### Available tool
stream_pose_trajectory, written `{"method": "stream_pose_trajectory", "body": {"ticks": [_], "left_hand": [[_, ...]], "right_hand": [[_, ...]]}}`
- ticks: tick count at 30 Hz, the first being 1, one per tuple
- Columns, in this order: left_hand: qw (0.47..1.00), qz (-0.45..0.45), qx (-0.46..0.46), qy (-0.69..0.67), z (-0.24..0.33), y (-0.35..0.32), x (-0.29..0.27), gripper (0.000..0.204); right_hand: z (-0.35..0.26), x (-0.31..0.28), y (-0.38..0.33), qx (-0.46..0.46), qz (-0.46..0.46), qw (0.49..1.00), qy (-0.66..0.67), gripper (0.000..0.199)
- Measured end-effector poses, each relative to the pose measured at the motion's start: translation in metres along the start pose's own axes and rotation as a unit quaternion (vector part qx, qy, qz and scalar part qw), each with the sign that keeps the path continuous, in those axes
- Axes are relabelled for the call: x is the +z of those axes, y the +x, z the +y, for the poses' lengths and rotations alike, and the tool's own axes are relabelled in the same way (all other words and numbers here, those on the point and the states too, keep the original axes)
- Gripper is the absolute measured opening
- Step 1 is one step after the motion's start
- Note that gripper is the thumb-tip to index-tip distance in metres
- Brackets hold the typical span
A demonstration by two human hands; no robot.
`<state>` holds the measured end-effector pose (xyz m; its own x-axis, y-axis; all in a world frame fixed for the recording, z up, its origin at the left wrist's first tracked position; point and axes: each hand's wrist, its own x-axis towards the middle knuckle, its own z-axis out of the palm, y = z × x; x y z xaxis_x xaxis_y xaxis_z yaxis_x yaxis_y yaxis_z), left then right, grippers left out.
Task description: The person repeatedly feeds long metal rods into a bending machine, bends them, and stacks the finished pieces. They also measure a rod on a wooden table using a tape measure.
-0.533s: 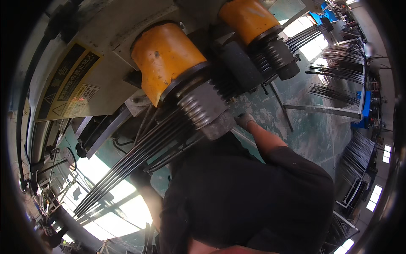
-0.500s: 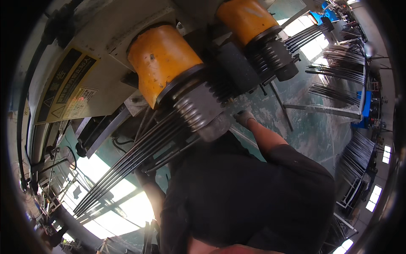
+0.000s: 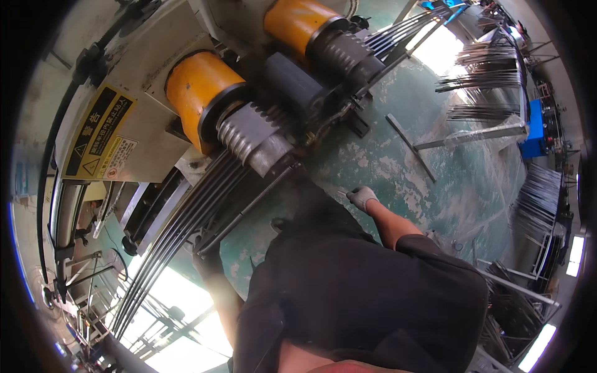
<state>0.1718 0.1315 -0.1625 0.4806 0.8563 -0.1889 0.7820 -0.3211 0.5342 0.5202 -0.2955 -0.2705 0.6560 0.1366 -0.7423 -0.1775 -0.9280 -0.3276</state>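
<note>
A bundle of long steel rods [image 3: 180, 230] runs from the lower left up into a grey ribbed roller [image 3: 252, 133] on a machine with two yellow cylinders [image 3: 196, 93]. My left hand [image 3: 208, 261], in a dark glove and in shadow, rests against the near side of the bundle; its grip is hidden. My right hand [image 3: 362, 198], in a light grey glove, hangs over the green floor to the right of the roller. Its fingers are curled and I see nothing in it. My black shirt [image 3: 367, 298] fills the lower middle.
A second ribbed roller [image 3: 345, 53] with its own rods sits at the top, behind a dark block [image 3: 292, 84]. A yellow warning plate [image 3: 99, 133] is on the machine's left side. Stacks of bent rods [image 3: 485, 65] and a blue box [image 3: 535, 127] lie at the right.
My right hand has drawn back from the ribbed roller toward my body. My head has shifted, so the machine sits higher and further left in view.
</note>
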Motion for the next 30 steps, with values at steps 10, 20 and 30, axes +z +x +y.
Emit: {"method": "stream_pose_trajectory", "body": {"ticks": [10,20,30], "left_hand": [[0.893,-0.047,0.196,0.403,0.018,-0.031,-0.013,0.032],[0.948,0.192,-0.022,0.251,0.114,-0.071,-0.066,0.037],[0.730,0.104,0.103,-0.668,0.069,-0.038,-0.106,0.050]], "right_hand": [[-0.088,-0.052,-0.068,-0.214,0.120,0.954,0.175,0.037],[-0.234,-0.131,-0.118,-0.387,0.014,0.724,0.571,0.037],[-0.275,-0.146,-0.093,-0.376,0.008,0.695,0.613,0.037]]}}
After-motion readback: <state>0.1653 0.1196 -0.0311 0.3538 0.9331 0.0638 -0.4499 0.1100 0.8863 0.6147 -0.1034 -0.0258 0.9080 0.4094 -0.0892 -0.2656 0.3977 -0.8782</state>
